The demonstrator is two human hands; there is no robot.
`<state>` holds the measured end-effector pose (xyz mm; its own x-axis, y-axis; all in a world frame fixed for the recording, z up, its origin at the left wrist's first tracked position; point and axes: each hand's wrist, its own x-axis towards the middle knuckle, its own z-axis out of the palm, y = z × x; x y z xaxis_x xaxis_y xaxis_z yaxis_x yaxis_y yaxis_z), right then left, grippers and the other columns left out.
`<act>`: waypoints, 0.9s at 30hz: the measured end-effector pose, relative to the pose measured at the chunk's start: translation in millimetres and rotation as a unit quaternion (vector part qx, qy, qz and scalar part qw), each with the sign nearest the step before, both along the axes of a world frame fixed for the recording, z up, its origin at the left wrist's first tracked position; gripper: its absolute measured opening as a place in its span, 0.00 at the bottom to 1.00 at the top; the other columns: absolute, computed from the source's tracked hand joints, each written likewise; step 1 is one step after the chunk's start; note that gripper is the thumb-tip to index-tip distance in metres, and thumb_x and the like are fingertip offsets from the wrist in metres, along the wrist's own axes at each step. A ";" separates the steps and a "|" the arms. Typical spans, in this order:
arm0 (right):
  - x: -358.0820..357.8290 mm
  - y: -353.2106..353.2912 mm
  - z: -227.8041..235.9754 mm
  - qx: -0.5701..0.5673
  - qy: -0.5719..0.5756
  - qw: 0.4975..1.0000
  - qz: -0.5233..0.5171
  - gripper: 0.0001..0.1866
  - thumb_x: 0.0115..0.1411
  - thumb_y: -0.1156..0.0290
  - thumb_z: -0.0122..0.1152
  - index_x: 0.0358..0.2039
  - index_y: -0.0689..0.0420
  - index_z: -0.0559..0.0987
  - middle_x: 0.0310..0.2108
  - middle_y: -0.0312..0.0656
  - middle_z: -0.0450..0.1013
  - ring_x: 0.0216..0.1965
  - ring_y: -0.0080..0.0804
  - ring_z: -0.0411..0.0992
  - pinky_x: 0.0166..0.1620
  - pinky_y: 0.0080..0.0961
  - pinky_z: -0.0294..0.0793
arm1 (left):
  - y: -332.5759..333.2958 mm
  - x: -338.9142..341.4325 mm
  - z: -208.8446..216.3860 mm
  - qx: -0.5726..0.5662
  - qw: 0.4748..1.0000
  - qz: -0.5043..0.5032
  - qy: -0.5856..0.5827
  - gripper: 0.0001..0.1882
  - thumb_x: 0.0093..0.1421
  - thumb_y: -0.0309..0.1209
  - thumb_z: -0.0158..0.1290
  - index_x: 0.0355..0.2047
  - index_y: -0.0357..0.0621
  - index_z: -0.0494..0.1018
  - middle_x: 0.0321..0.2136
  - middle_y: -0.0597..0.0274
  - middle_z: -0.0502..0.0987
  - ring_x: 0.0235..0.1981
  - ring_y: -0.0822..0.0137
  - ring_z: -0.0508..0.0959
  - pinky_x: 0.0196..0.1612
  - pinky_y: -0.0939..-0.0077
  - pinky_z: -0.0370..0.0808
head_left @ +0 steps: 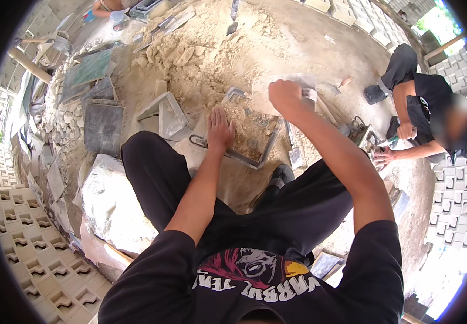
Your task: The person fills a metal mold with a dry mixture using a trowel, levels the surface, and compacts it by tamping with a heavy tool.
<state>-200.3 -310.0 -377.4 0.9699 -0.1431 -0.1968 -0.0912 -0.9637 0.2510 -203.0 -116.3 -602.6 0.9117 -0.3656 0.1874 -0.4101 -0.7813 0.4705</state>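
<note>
My left hand (220,130) lies flat with fingers stretched, palm down at the left side of a dark rectangular metal frame (252,163) on the ground. Loose yellowish soil (260,127) fills part of the frame's inside. My right hand (286,97) is closed in a fist above a pale flat board (260,100) beyond the frame; what it grips, if anything, is hidden. A small metal loop handle (197,141) sticks out beside my left wrist. Another grey frame corner (236,92) shows between my hands.
A pale framed block (171,116) leans at the left, near stacked dark slabs (104,127). A big whitish stone (116,197) lies by my left knee. Soil heaps (190,59) spread ahead. At the right a co-worker (422,102) holds a green-handled tool (390,140). Patterned blocks (44,243) stand lower left.
</note>
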 end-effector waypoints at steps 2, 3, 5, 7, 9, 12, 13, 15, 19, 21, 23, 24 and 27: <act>-9.8 -24.2 14.7 0.028 0.010 0.999 -0.039 0.10 0.58 0.67 0.56 0.33 0.54 0.84 0.37 0.47 0.80 0.38 0.41 0.80 0.40 0.39 0.78 | -16.2 -0.5 2.6 0.007 0.999 0.023 -0.033 0.37 0.68 0.47 0.38 0.66 0.28 0.50 0.67 0.38 0.49 0.70 0.47 0.48 0.70 0.54 0.43; -16.0 -30.3 22.5 0.040 0.012 0.998 -0.056 0.11 0.58 0.65 0.57 0.33 0.55 0.84 0.38 0.48 0.80 0.39 0.42 0.80 0.41 0.40 0.78 | -23.0 3.0 2.9 0.000 0.998 0.036 -0.042 0.37 0.67 0.47 0.38 0.65 0.27 0.50 0.67 0.38 0.50 0.70 0.47 0.48 0.70 0.54 0.43; -27.6 -45.4 38.7 0.061 0.015 0.993 -0.095 0.13 0.57 0.62 0.58 0.34 0.57 0.84 0.39 0.50 0.79 0.40 0.45 0.80 0.44 0.41 0.79 | -39.8 16.0 4.4 -0.016 0.997 0.046 -0.059 0.37 0.67 0.47 0.38 0.65 0.26 0.50 0.67 0.37 0.51 0.69 0.46 0.49 0.70 0.53 0.43; -30.1 -63.8 41.6 0.091 0.002 0.988 -0.126 0.16 0.56 0.59 0.59 0.34 0.59 0.83 0.38 0.51 0.79 0.41 0.48 0.79 0.44 0.41 0.79 | -52.9 37.6 6.0 -0.023 0.996 0.042 -0.078 0.36 0.68 0.47 0.37 0.65 0.26 0.51 0.66 0.37 0.52 0.69 0.46 0.50 0.70 0.54 0.44; -34.5 -68.9 42.1 0.126 0.010 0.979 -0.162 0.18 0.55 0.58 0.59 0.34 0.62 0.82 0.37 0.54 0.78 0.41 0.50 0.78 0.44 0.42 0.78 | -65.7 53.4 6.7 -0.028 0.997 0.009 -0.067 0.36 0.69 0.47 0.36 0.65 0.26 0.51 0.66 0.37 0.53 0.69 0.46 0.50 0.70 0.54 0.43; -41.8 -81.4 30.5 0.144 -0.032 0.977 -0.151 0.19 0.55 0.57 0.58 0.33 0.62 0.82 0.36 0.57 0.78 0.40 0.51 0.78 0.44 0.42 0.78 | -77.7 62.8 6.4 -0.008 0.997 -0.059 -0.054 0.35 0.69 0.47 0.33 0.65 0.26 0.51 0.66 0.37 0.53 0.69 0.46 0.50 0.71 0.55 0.43; -42.8 -86.5 27.0 0.151 -0.033 0.976 -0.152 0.20 0.55 0.56 0.58 0.33 0.62 0.82 0.36 0.57 0.78 0.40 0.51 0.78 0.44 0.43 0.78 | -80.2 63.9 5.7 0.005 0.995 -0.084 -0.050 0.35 0.70 0.46 0.33 0.65 0.26 0.51 0.66 0.37 0.53 0.69 0.46 0.50 0.71 0.55 0.43; -47.7 -98.7 13.9 0.171 -0.031 0.972 -0.160 0.21 0.55 0.55 0.59 0.33 0.63 0.82 0.36 0.58 0.78 0.39 0.52 0.78 0.44 0.44 0.78 | -86.4 58.1 8.1 -0.003 0.992 -0.124 -0.028 0.34 0.70 0.45 0.34 0.65 0.26 0.50 0.67 0.37 0.51 0.69 0.46 0.49 0.71 0.56 0.44; -51.1 -115.7 6.2 0.170 -0.017 0.971 -0.166 0.22 0.54 0.55 0.59 0.33 0.64 0.82 0.35 0.59 0.78 0.39 0.53 0.78 0.45 0.45 0.77 | -105.5 42.1 6.7 -0.023 0.988 -0.155 0.001 0.34 0.69 0.44 0.34 0.65 0.26 0.49 0.67 0.36 0.50 0.70 0.47 0.48 0.71 0.56 0.43; -56.1 -123.7 11.7 0.170 -0.022 0.971 -0.168 0.22 0.54 0.55 0.59 0.33 0.65 0.81 0.36 0.59 0.78 0.40 0.54 0.78 0.45 0.46 0.77 | -118.8 23.8 7.2 -0.045 0.987 -0.151 0.022 0.34 0.69 0.43 0.34 0.65 0.26 0.49 0.67 0.36 0.50 0.70 0.47 0.48 0.71 0.58 0.44; -58.6 -125.2 17.5 0.184 -0.042 0.963 -0.191 0.22 0.54 0.55 0.59 0.34 0.65 0.81 0.37 0.59 0.77 0.41 0.54 0.77 0.45 0.46 0.77 | -133.6 11.4 6.8 -0.067 0.985 -0.157 0.028 0.33 0.69 0.43 0.34 0.65 0.26 0.49 0.67 0.36 0.50 0.70 0.46 0.49 0.71 0.58 0.45; -59.4 -125.2 21.3 0.191 -0.053 0.959 -0.201 0.22 0.55 0.55 0.59 0.34 0.66 0.81 0.37 0.60 0.77 0.41 0.54 0.77 0.46 0.45 0.76 | -140.7 7.0 5.9 -0.077 0.983 -0.164 0.025 0.33 0.69 0.42 0.35 0.65 0.26 0.50 0.67 0.36 0.50 0.69 0.46 0.50 0.71 0.58 0.46; -66.4 -135.5 28.8 0.194 -0.082 0.952 -0.222 0.22 0.55 0.55 0.60 0.34 0.66 0.81 0.39 0.59 0.77 0.42 0.54 0.77 0.46 0.45 0.76 | -161.2 -7.8 7.7 -0.085 0.973 -0.215 0.013 0.33 0.69 0.41 0.37 0.65 0.26 0.51 0.66 0.36 0.52 0.69 0.45 0.52 0.70 0.56 0.47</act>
<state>-266.7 -445.5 -348.6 0.8532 -0.4933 -0.1695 -0.5183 -0.8384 -0.1686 -210.9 -277.5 -594.9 0.6864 -0.6801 0.2576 -0.6686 -0.4507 0.5915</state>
